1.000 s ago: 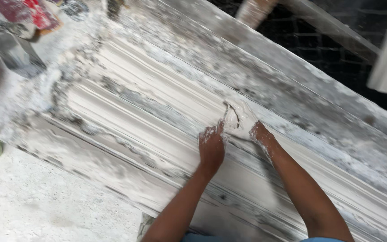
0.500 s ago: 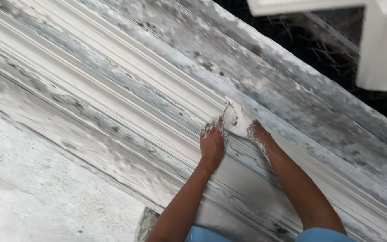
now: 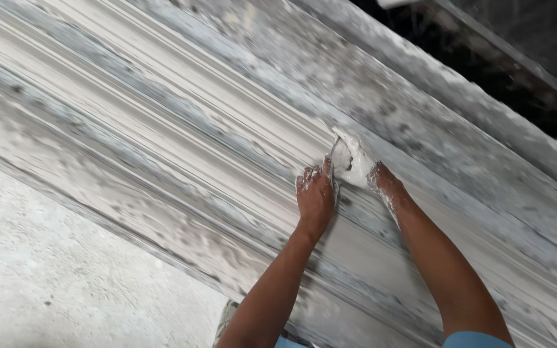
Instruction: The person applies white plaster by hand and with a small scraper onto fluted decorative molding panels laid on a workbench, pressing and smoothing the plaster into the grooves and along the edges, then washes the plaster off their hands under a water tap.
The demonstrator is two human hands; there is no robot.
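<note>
Starting at the far left, we're looking at a bare, speckled concrete floor (image 3: 46, 283), and next to it the long plaster moulding (image 3: 162, 129) with its ridges and grooves running diagonally across the whole view. Our left hand (image 3: 315, 196) is lying flat on the moulding, fingers spread and pressing down, so that grip is released and holding nothing, just bracing. Just beside it, our right hand (image 3: 363, 169) is caked in white and we're clenching it around a wet lump of plaster (image 3: 349, 158), pushing it into a groove of the profile. Looks to us like we're in the middle of the filling and smoothing step; the next move probably calls for dragging the lump along the groove with even pressure while the left hand steadies. Further right, we're seeing the grey, mottled outer edge of the mould (image 3: 459, 122) and a dark gap (image 3: 485, 64) beyond it. Nothing is blocking the groove.
</note>
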